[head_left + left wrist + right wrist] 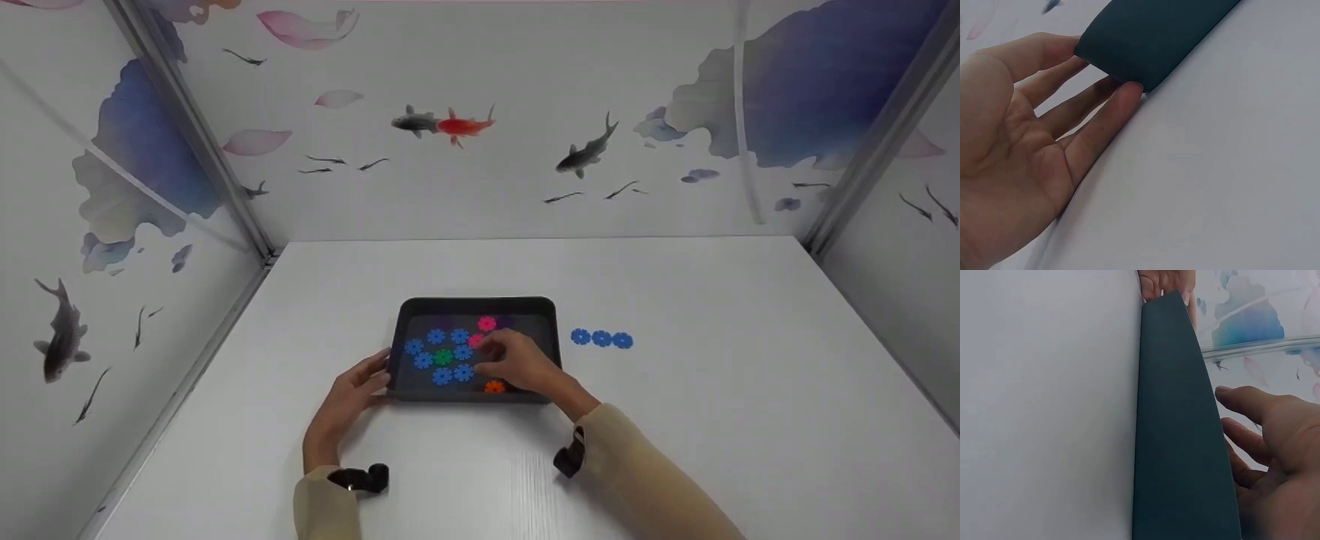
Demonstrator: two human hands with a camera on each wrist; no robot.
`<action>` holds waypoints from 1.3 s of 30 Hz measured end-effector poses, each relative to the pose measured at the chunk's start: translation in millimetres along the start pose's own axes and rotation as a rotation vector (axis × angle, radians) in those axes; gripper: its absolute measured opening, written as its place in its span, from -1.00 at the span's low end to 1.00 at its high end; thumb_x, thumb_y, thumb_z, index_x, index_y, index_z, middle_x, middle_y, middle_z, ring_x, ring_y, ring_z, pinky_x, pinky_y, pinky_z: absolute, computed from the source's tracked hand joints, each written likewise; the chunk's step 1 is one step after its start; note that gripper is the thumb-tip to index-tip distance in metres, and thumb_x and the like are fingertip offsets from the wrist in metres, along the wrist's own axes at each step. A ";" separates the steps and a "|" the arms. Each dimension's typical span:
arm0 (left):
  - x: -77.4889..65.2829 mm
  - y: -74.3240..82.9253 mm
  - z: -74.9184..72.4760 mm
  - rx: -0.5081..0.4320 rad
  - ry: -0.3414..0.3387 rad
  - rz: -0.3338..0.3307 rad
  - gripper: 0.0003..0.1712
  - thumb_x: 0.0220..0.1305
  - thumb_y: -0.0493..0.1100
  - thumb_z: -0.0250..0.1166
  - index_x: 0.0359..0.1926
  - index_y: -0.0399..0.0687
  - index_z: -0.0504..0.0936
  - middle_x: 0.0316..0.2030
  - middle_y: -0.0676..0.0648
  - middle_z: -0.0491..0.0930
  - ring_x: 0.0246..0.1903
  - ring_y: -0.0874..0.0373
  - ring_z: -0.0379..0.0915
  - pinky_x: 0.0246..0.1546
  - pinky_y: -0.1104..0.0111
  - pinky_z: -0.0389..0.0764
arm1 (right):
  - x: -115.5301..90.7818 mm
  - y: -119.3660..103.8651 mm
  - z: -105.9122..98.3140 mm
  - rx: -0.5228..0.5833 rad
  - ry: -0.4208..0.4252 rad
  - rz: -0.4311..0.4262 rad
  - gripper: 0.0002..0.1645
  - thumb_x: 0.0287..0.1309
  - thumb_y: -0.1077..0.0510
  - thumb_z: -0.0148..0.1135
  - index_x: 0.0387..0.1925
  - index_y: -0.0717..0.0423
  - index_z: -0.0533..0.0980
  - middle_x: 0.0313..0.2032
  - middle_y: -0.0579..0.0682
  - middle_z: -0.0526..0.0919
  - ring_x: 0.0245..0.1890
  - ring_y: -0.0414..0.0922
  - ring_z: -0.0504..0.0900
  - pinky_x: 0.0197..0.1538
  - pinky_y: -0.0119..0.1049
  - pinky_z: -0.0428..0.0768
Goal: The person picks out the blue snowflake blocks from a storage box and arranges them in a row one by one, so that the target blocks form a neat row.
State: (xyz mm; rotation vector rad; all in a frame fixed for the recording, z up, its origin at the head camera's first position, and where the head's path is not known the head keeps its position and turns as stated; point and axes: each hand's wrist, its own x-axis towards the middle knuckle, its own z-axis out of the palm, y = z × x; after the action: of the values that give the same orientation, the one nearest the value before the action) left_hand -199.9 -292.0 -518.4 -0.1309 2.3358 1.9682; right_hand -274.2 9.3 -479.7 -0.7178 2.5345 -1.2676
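A dark rectangular tray (pixel 472 396) holds several flower-shaped plastic discs. Most are blue discs (pixel 436 337); among them lie a green disc (pixel 443 357), pink discs (pixel 487 323) and an orange disc (pixel 494 387). My left hand (pixel 346 401) touches the tray's left side, its fairly straight fingers against the corner in the left wrist view. Over the tray's right half, my right hand (pixel 521 364) reaches down among the discs, beside a pink one. Its thumb and forefinger stand apart in the right wrist view, where the tray wall (pixel 1179 427) partly hides the other fingers.
Three blue discs (pixel 601 338) lie in a row on the white table (pixel 712 420), right of the tray. Printed panels with fish and petals (pixel 525 75) enclose the table at the back and sides.
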 end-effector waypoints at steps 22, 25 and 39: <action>-0.6 -1.8 0.5 -0.021 0.019 0.004 -0.43 0.46 -0.18 0.18 0.44 0.06 0.39 0.42 -0.21 0.37 0.31 -0.10 0.41 0.17 0.13 0.63 | 19.1 3.3 20.0 -0.017 -0.076 -0.022 -0.65 0.12 0.21 0.46 -0.02 0.16 0.69 -0.08 0.08 0.74 -0.09 -0.07 0.67 0.07 -0.13 0.71; 0.5 -2.2 0.5 -0.022 0.017 0.002 -0.44 0.47 -0.19 0.17 0.44 0.07 0.39 0.42 -0.21 0.37 0.32 -0.09 0.40 0.17 0.13 0.64 | 20.7 2.8 20.7 -0.021 -0.074 -0.010 -0.65 0.12 0.21 0.46 -0.02 0.16 0.70 -0.06 0.08 0.75 -0.05 -0.05 0.67 0.10 -0.10 0.70; 2.4 -3.0 -0.9 -0.017 -0.002 0.009 -0.43 0.47 -0.16 0.19 0.44 0.07 0.38 0.42 -0.21 0.36 0.34 -0.13 0.38 0.19 0.13 0.63 | 21.4 -0.6 23.5 -0.072 -0.071 0.040 -0.65 0.10 0.20 0.48 -0.03 0.13 0.71 -0.06 0.06 0.66 -0.06 -0.08 0.62 0.14 -0.12 0.70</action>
State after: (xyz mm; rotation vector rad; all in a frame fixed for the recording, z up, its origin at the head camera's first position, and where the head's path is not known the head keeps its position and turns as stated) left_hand -202.0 -293.4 -521.5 -0.1202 2.3229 1.9913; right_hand -283.0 -18.2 -493.0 -0.7106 2.5349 -1.1230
